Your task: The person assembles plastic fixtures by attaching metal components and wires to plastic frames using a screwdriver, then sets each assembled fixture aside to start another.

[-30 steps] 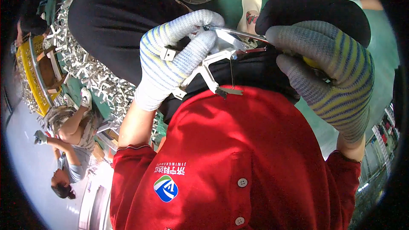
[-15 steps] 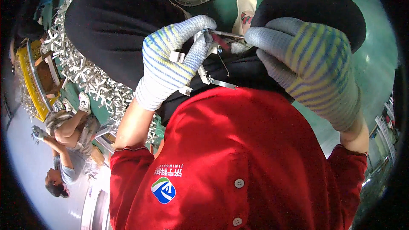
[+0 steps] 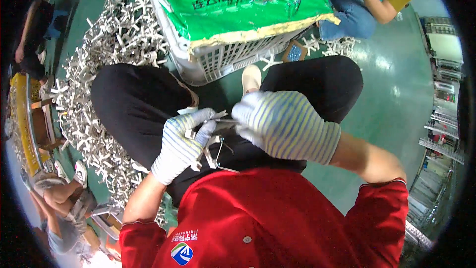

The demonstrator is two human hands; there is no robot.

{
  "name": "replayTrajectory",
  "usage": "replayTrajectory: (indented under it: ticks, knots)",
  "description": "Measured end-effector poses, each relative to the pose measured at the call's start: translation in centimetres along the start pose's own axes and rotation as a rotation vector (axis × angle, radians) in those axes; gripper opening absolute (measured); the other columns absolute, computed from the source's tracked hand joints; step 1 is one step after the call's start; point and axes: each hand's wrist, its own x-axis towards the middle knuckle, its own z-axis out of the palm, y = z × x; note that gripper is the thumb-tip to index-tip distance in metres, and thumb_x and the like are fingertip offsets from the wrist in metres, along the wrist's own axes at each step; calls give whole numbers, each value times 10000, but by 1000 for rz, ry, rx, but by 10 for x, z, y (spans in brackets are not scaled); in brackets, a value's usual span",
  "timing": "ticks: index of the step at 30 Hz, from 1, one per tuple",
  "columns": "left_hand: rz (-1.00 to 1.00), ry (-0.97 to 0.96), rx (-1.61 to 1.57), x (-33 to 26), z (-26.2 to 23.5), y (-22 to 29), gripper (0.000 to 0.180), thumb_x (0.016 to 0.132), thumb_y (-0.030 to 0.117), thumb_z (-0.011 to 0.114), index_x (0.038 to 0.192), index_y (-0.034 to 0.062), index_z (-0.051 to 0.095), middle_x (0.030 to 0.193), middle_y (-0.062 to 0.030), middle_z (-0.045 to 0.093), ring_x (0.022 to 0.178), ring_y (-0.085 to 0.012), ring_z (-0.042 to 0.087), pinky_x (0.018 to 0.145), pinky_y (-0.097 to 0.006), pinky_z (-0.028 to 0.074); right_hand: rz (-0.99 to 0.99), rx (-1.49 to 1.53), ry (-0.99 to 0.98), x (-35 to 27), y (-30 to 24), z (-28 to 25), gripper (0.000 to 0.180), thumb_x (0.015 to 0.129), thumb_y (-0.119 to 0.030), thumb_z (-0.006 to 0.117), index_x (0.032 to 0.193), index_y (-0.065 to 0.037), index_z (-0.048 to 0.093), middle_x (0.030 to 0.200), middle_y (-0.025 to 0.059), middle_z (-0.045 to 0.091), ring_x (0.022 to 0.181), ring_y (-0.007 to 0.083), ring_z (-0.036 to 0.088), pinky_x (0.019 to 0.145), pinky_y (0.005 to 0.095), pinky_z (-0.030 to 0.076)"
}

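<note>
The left hand (image 3: 181,144), in a striped knit glove, pinches a small white cross-shaped part (image 3: 207,145) between thumb and fingers, holding it over the lap of black trousers (image 3: 134,104). The right hand (image 3: 285,125), gloved the same way, is closed over the part's upper end, just touching the left fingertips; whether it grips a tool or only the part I cannot tell, since the glove hides it. A thin metal wire (image 3: 220,156) hangs from the part, bent below the left palm. To do this well, I judge the left hand should keep a firm pinch near the joint so the part does not twist, while the right works in short, steady pulls close to the body, with the wire kept clear of the glove knit so it does not snag. A big heap of like white parts (image 3: 99,84) lies on the green floor (image 3: 391,94) to the left, beside the knee. A white plastic crate (image 3: 223,57) lined with a green sack (image 3: 248,0) stands ahead, just beyond the knees. A light shoe (image 3: 251,77) shows between the legs. Another person (image 3: 367,0) crouches past the crate on the right; others sit at the lower left (image 3: 59,193)
</note>
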Motion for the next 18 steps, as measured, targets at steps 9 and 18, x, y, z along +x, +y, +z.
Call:
replayTrajectory:
  ticks: [9,18]
  knots:
    - [-79,-125,-25,-3,-6,5,211,897,86,778,1092,7,792,887,-200,774,751,-317,757,709,-360,586,2,369,-108,-2,33,21,216,914,-144,649,1094,-44,712,862,90,693,654,184,659,530,363,520]
    - [-88,-18,68,4,1,0,213,928,145,764,1085,5,802,864,-196,771,728,-278,748,696,-349,577,278,423,-11,8,24,-3,254,1035,-241,575,1162,-86,732,964,125,747,619,281,680,572,358,536]
